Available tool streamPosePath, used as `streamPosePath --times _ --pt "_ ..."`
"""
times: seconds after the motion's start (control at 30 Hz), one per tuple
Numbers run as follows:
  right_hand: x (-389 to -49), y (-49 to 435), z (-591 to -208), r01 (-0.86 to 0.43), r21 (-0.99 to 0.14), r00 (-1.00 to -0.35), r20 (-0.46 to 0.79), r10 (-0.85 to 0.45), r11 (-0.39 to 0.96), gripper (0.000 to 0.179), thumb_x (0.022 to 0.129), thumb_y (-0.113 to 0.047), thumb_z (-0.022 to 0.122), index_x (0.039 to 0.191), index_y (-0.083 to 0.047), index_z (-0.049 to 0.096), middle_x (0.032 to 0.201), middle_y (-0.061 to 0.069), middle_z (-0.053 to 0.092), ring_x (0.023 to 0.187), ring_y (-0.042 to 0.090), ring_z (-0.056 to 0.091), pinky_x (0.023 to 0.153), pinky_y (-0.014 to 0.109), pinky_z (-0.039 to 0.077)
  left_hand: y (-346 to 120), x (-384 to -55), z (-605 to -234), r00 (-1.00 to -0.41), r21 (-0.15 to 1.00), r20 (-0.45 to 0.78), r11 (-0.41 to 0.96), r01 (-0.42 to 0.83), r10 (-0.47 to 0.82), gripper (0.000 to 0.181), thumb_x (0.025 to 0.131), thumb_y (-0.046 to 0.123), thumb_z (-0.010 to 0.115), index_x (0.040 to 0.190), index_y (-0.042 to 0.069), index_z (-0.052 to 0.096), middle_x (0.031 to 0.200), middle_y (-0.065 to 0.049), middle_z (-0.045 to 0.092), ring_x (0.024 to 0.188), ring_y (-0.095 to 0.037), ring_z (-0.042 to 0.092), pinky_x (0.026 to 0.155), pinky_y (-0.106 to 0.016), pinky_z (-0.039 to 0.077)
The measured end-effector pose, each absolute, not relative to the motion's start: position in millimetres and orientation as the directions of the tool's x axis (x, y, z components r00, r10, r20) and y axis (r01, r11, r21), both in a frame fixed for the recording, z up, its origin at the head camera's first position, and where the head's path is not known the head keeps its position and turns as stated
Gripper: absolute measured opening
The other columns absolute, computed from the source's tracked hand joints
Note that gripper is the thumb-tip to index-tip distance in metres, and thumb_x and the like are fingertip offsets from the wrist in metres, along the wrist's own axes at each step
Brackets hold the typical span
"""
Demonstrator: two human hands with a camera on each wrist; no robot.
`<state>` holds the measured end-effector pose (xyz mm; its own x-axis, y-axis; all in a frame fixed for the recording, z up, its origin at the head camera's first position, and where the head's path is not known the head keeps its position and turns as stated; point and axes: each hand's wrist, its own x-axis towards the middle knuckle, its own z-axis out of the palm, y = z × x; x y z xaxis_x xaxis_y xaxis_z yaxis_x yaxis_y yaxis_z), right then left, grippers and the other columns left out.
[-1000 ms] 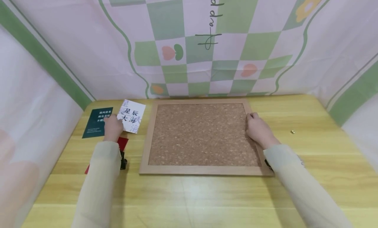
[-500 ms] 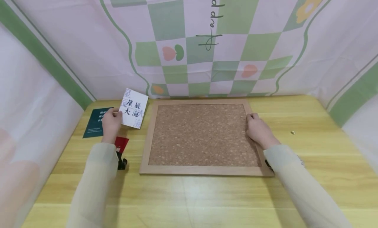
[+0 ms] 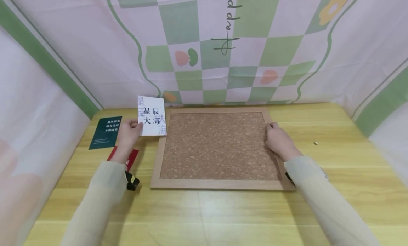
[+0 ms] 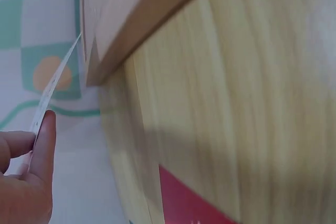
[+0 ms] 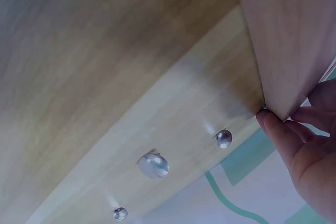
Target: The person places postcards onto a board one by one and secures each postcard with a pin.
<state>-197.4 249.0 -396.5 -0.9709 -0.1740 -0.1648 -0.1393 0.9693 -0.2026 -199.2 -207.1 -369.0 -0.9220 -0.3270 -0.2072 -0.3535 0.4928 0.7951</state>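
My left hand (image 3: 129, 134) pinches a white card (image 3: 153, 115) with black and pale purple Chinese characters by its left edge. The card is raised and overlaps the upper left corner of a wood-framed cork board (image 3: 220, 147) in the head view. Seen from the left wrist, the card (image 4: 52, 85) is nearly edge-on between thumb and fingers. On the board's far side, my right hand (image 3: 282, 141) grips the right frame edge. The right wrist view shows thumb and fingers on either side of the wooden frame (image 5: 286, 40).
Left of the board lie a dark green card (image 3: 104, 134) and a red card (image 3: 132, 157), partly under the left arm. Small shiny round-headed pieces (image 5: 224, 139) sit on the table right of the board. A patterned cloth (image 3: 216, 72) hangs behind the table.
My left hand has lifted the white card off the table, straightened it and carried it right toward the board's upper left corner. The right hand stays on the frame.
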Motion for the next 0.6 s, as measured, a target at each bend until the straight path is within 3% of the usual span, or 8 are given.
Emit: streamPosePath --times 0.13,0.33,0.6 --pt "-198 248 -397 -0.137 -0.204 -0.971 -0.164 -0.171 0.969 0.061 0.084 0.006 0.044 0.137 0.025 0.022 0.137 0.045 0.028 0.116 0.056 0.045 0.096 0.057 0.046 -197 -194 -371 -0.937 0.802 -0.216 0.498 -0.330 -0.273 0.047 0.101 0.025 0.043 0.140 -0.001 0.039 0.134 -0.023 0.052 0.111 -0.031 0.055 0.095 -0.037 0.050" --pt "-198 248 -397 -0.143 -0.199 -0.972 -0.155 -0.175 0.970 0.059 0.085 0.006 0.043 0.137 0.025 0.023 0.137 0.045 0.029 0.115 0.056 0.047 0.095 0.056 0.047 -184 -189 -381 -0.965 0.793 -0.195 0.551 -0.261 -0.176 0.043 0.099 0.017 0.047 0.134 -0.008 0.043 0.122 -0.028 0.057 0.101 -0.031 0.059 0.073 -0.021 0.049" --pt "-198 247 -397 -0.142 -0.195 -0.973 -0.153 -0.173 0.970 0.059 0.085 0.006 0.042 0.137 0.026 0.023 0.137 0.045 0.029 0.118 0.056 0.045 0.096 0.057 0.046 -166 -181 -394 -0.978 0.810 -0.187 0.550 -0.206 -0.091 0.045 0.097 0.010 0.051 0.138 -0.001 0.038 0.109 -0.028 0.062 0.075 -0.019 0.061 0.062 -0.021 0.053"
